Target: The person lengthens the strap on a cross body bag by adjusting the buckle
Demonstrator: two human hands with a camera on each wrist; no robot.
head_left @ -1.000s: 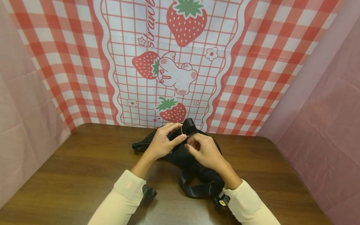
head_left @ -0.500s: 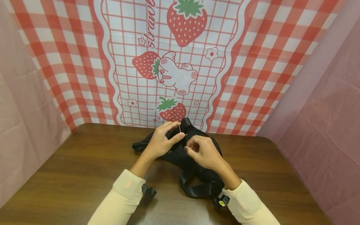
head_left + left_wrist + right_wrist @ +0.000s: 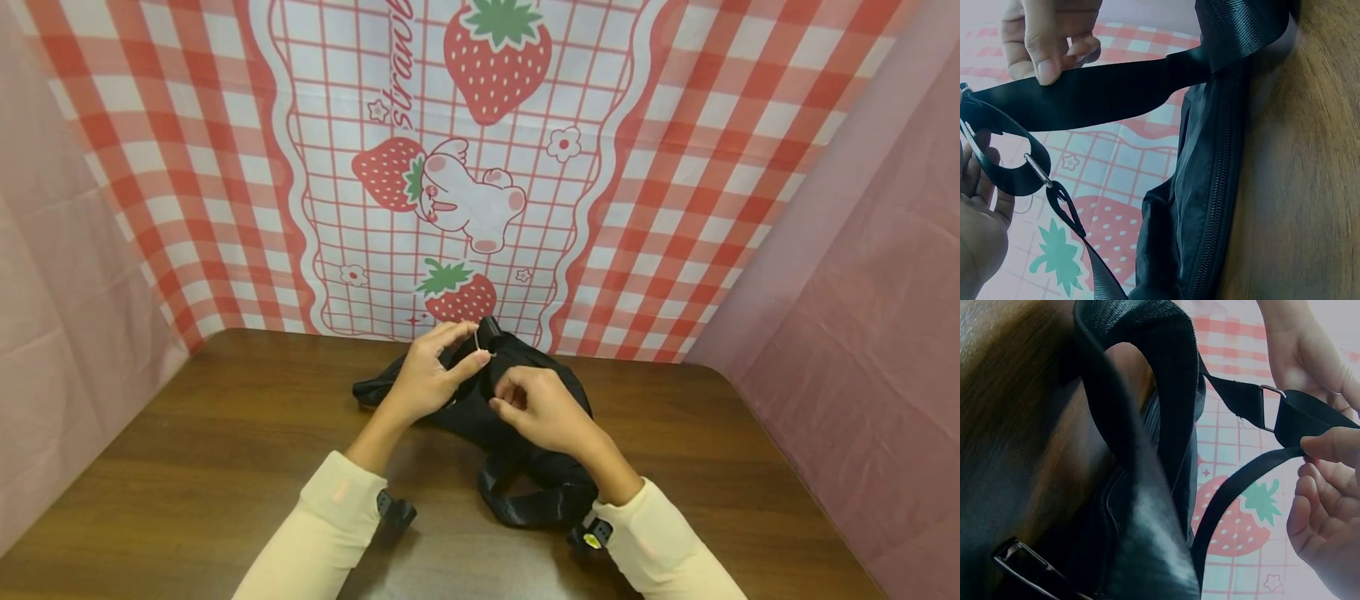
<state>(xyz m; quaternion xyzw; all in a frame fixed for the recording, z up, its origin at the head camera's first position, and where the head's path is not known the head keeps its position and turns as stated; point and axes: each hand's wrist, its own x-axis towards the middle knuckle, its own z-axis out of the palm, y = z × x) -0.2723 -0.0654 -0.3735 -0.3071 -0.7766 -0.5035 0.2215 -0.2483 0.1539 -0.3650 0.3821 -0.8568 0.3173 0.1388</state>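
A black fabric bag (image 3: 480,421) with a long zipper (image 3: 1213,206) lies on the table. In the head view, my left hand (image 3: 431,375) holds a metal strap slider (image 3: 477,339) between thumb and fingers above the bag. Black webbing loops up beside that slider. My right hand (image 3: 551,408) is just right of it, fingers curled, pinching the black strap (image 3: 1097,94), as the left wrist view shows. A metal ring (image 3: 1272,409) joins the strap to a narrower webbing piece. In the right wrist view, the right hand's thumb (image 3: 1329,445) presses the strap against its fingers.
A wide strap loop (image 3: 525,508) of the bag lies toward the front of the brown wooden table (image 3: 225,467). Behind stands a red-and-white checked cloth (image 3: 660,208) with strawberries. Pink cloths (image 3: 840,333) hang at the sides. Another metal buckle (image 3: 1025,562) lies near the bag.
The raised webbing loop beside the slider has narrowed and moved left. My left hand has shifted slightly left and up; the right hand has moved slightly left, still curled.
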